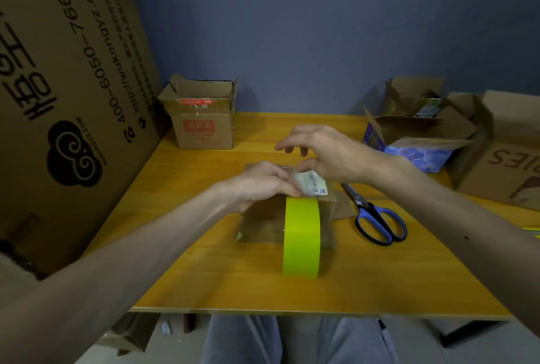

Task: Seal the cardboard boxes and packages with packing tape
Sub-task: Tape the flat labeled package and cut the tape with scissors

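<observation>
A small brown cardboard box (263,223) with a white barcode label (311,186) on top sits mid-table. A wide yellow-green tape (301,235), seen edge-on like a roll, stands against the box's front, from its top edge down to the table. My left hand (263,184) lies on the box top, fingertips pressing where the tape meets the top edge. My right hand (324,153) hovers over the box's far side with fingers loosely spread and the thumb down near the label. Its palm holds nothing.
Blue-handled scissors (377,220) lie right of the box. An open carton (203,118) stands at the back left. Open boxes (420,135) crowd the back right, with a larger carton (508,165) beside them. A big printed cardboard sheet (67,86) leans along the left. The table's front edge (263,312) is close.
</observation>
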